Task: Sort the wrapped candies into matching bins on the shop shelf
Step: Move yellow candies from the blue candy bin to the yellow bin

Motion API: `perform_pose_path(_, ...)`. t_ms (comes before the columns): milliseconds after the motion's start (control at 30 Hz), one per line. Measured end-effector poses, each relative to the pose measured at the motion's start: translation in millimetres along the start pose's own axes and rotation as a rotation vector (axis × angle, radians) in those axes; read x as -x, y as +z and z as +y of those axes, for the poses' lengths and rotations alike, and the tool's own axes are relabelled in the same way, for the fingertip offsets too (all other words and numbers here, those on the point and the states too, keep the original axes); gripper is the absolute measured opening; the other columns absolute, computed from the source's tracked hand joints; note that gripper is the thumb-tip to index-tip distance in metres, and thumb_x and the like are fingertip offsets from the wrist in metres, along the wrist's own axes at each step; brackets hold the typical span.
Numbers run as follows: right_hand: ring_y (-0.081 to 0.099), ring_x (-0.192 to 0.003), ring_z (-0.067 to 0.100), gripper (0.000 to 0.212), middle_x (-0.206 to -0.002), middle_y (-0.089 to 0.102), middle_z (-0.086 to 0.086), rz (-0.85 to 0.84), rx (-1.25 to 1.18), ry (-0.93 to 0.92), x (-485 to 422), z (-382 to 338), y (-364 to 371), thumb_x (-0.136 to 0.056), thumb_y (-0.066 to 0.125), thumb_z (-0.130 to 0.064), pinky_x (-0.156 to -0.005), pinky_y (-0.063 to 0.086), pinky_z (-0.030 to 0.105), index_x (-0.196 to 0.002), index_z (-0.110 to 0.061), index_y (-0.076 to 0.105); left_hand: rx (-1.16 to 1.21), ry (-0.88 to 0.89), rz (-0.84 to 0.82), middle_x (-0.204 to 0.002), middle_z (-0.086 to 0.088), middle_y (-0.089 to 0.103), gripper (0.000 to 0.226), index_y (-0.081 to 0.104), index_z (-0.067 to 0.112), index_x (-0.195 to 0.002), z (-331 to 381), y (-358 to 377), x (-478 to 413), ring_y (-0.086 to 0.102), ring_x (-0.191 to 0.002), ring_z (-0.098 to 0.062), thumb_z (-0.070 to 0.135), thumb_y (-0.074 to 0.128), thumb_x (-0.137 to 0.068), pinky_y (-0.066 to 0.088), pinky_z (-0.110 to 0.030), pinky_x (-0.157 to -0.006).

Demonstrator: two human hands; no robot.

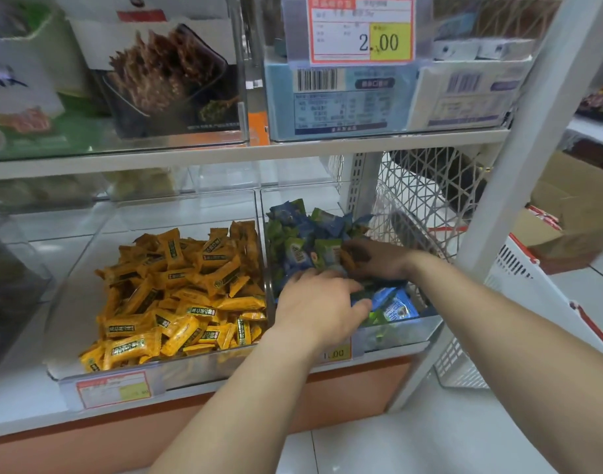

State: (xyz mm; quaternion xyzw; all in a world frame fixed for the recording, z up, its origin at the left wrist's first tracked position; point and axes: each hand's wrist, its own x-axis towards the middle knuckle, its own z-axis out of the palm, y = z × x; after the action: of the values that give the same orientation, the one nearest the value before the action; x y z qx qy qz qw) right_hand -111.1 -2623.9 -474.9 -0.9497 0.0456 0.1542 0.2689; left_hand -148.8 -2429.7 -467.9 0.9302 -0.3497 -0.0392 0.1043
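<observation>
Two clear bins stand side by side on the lower shelf. The left bin (pixel 88 268) holds several orange-yellow wrapped candies (pixel 183 295). The right bin (pixel 395 331) holds a mix of blue and green wrapped candies (pixel 306 230). Both hands reach into the right bin. My left hand (pixel 320 302) lies palm down on the candies near the bin's front, fingers spread over a blue wrapper (pixel 397 304). My right hand (pixel 378 258) is deeper in, fingers curled around an orange-brown candy (pixel 347 258) among the green ones.
An upper shelf (pixel 245 152) with clear boxes of packaged goods and a 2.00 price tag (pixel 361 29) hangs just above the bins. A white shelf post (pixel 518 148) and wire mesh panel stand to the right. A white-and-red basket (pixel 518 302) and cardboard boxes sit on the floor.
</observation>
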Motion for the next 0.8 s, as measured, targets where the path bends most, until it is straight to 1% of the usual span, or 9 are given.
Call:
perform_pose_path(100,0.051,-0.122,0.021,0.053,-0.14,0.052,0.001,-0.015,0.001,0.018,-3.9,0.1,5.2,-0.094,0.062,-0.028,-0.103,0.043,0.038,-0.142,-0.039,0.044,0.0,-0.012,-0.019,-0.118,0.004,0.068,0.039,0.067,0.046,-0.118,1.9,-3.7,0.3,0.054,-0.111,-0.026,0.06,0.038,-0.095,0.041,-0.037,-0.084)
perform_pose_path(133,0.051,-0.113,0.02,0.042,-0.128,0.056,0.0,-0.027,0.016,0.028,-5.8,1.0,7.4,-0.093,0.06,-0.026,-0.092,0.045,0.035,-0.128,-0.047,0.049,0.014,-0.016,-0.023,-0.11,0.003,0.07,0.038,0.069,0.046,-0.114,2.0,-4.5,1.2,0.057,-0.106,-0.026,0.06,0.039,-0.095,0.041,-0.034,-0.076)
perform_pose_path(200,0.051,-0.1,0.02,0.029,-0.101,0.056,-0.009,-0.03,0.019,0.013,-7.1,1.2,7.1,-0.09,0.06,-0.023,-0.073,0.041,0.03,-0.099,-0.048,0.049,0.033,-0.019,-0.033,-0.106,0.003,0.071,0.037,0.069,0.047,-0.112,1.4,-5.5,3.5,0.059,-0.103,-0.025,0.061,0.04,-0.095,0.039,-0.032,-0.07)
perform_pose_path(233,0.054,-0.1,0.02,0.03,-0.1,0.057,-0.011,-0.023,0.005,0.001,-7.0,1.7,6.3,-0.09,0.061,-0.022,-0.073,0.042,0.03,-0.105,-0.046,0.052,0.037,-0.016,-0.037,-0.108,0.003,0.071,0.037,0.068,0.047,-0.115,0.8,-5.6,4.7,0.058,-0.104,-0.025,0.061,0.04,-0.095,0.04,-0.032,-0.072)
perform_pose_path(333,0.06,-0.114,0.02,0.051,-0.128,0.062,-0.004,0.009,-0.017,-0.026,-5.2,2.1,4.9,-0.091,0.064,-0.027,-0.097,0.049,0.037,-0.14,-0.032,0.05,0.054,-0.012,-0.041,-0.117,0.001,0.068,0.039,0.066,0.048,-0.119,-2.0,-3.9,6.9,0.054,-0.112,-0.026,0.062,0.039,-0.095,0.043,-0.035,-0.083)
perform_pose_path(433,0.062,-0.111,0.019,0.044,-0.126,0.065,-0.003,0.032,-0.046,-0.026,-4.5,2.3,5.7,-0.091,0.067,-0.029,-0.095,0.049,0.032,-0.134,-0.029,0.058,0.07,-0.023,-0.011,-0.119,0.004,0.067,0.041,0.067,0.047,-0.116,-3.8,0.1,7.6,0.052,-0.112,-0.024,0.064,0.038,-0.094,0.043,-0.036,-0.087)
perform_pose_path(500,0.061,-0.113,0.02,0.039,-0.124,0.064,-0.003,-0.039,-0.028,-0.02,-4.4,2.2,4.3,-0.092,0.064,-0.028,-0.096,0.048,0.035,-0.131,-0.026,0.057,0.083,-0.026,0.011,-0.115,0.005,0.068,0.041,0.068,0.047,-0.114,-4.6,2.0,6.7,0.052,-0.11,-0.022,0.065,0.038,-0.093,0.044,-0.037,-0.087)
perform_pose_path(600,0.054,-0.115,0.019,0.047,-0.125,0.056,-0.005,-0.125,0.027,0.014,-3.2,0.4,2.4,-0.094,0.06,-0.025,-0.091,0.043,0.032,-0.139,-0.025,0.048,0.104,-0.026,0.027,-0.113,0.006,0.068,0.041,0.07,0.045,-0.112,-4.8,3.0,6.1,0.053,-0.109,-0.021,0.065,0.04,-0.092,0.043,-0.036,-0.086)
perform_pose_path(800,0.053,-0.11,0.018,0.055,-0.121,0.053,-0.004,-0.162,0.009,0.032,-2.1,-3.4,2.1,-0.09,0.062,-0.024,-0.089,0.044,0.031,-0.143,-0.026,0.045,0.111,-0.016,0.072,-0.112,0.006,0.069,0.04,0.07,0.044,-0.112,-4.2,4.7,7.8,0.053,-0.107,-0.021,0.063,0.041,-0.092,0.041,-0.036,-0.086)
